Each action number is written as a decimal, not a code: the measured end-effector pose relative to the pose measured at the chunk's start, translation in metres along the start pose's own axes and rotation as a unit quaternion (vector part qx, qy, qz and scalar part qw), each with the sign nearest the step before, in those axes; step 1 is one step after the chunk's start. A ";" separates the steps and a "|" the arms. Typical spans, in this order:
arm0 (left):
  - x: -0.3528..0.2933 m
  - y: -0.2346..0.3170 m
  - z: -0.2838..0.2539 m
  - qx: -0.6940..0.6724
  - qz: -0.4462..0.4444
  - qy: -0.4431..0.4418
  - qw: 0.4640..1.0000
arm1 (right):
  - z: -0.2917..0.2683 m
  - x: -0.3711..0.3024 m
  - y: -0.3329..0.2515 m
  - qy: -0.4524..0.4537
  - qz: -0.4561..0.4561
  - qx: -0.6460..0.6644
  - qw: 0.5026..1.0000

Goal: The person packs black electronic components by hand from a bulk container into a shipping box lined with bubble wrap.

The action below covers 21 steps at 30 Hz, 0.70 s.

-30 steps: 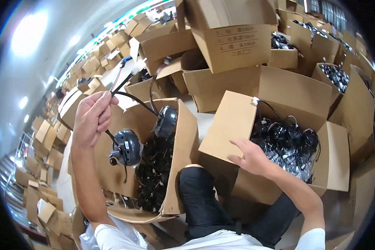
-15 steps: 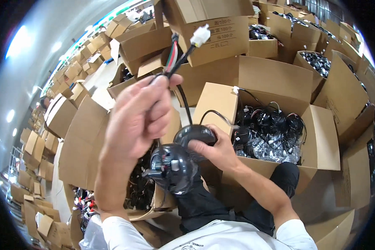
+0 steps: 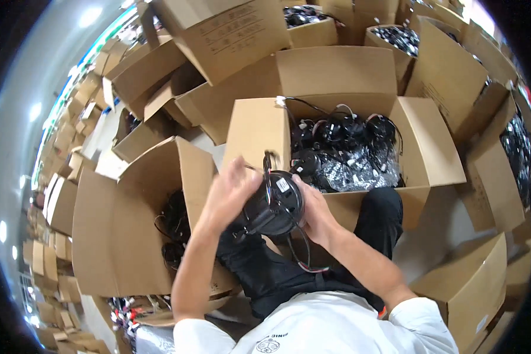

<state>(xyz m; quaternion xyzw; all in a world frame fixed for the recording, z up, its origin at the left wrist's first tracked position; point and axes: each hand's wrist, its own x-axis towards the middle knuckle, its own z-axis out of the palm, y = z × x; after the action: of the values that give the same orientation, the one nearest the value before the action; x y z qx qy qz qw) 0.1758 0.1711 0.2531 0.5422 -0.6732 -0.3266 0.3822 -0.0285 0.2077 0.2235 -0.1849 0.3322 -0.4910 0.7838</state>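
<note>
Here, by a brown cardboard box's [image 3: 349, 206] near-left corner, the right hand [image 3: 317, 215] holds a round black plastic unit [image 3: 274, 203]; left hand's [image 3: 230, 192] grip unclear.

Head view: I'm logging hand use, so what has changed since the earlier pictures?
The left hand, which held cables up, has come down to the black round wired housing; that moved rightward from over the left carton. The right hand, empty a second ago, now holds it. The right carton, with its clear plastic wrap, stayed put.
</note>
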 end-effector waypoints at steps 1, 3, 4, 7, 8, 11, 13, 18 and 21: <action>-0.018 0.013 0.011 -0.144 -0.098 -0.044 0.984 | -0.005 0.002 -0.005 0.000 0.006 -0.006 1.000; -0.037 0.024 0.032 -0.295 -0.196 -0.045 0.934 | -0.018 0.010 0.003 -0.033 -0.001 -0.034 0.999; -0.039 0.020 0.040 -0.310 -0.197 -0.009 0.930 | -0.027 0.011 0.004 -0.030 0.002 -0.034 0.999; -0.027 0.024 0.035 -0.311 -0.227 -0.070 0.920 | -0.040 -0.001 -0.012 -0.070 -0.062 -0.286 0.954; -0.023 0.031 0.030 -0.280 -0.243 -0.113 0.922 | -0.042 -0.006 -0.022 -0.072 -0.058 -0.287 0.953; -0.006 0.022 0.020 -0.180 -0.177 -0.226 0.941 | -0.050 -0.018 -0.059 -0.136 -0.089 -0.551 0.818; 0.010 0.041 0.021 -0.017 -0.098 -0.386 0.917 | -0.048 -0.041 -0.099 -0.135 -0.139 -0.512 0.837; 0.001 0.115 0.059 0.262 0.232 -0.581 0.735 | -0.045 -0.007 -0.111 -0.276 -0.278 -0.470 0.791; 0.016 0.151 0.047 0.285 0.222 -0.616 0.700 | -0.083 0.007 -0.064 -0.423 -0.020 -0.387 0.819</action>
<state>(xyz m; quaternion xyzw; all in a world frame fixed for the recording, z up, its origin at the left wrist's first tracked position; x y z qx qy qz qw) 0.0604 0.1867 0.3617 0.1385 -0.9201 -0.2861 -0.2289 -0.1262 0.1757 0.2022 -0.6695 0.1266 -0.2108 0.7010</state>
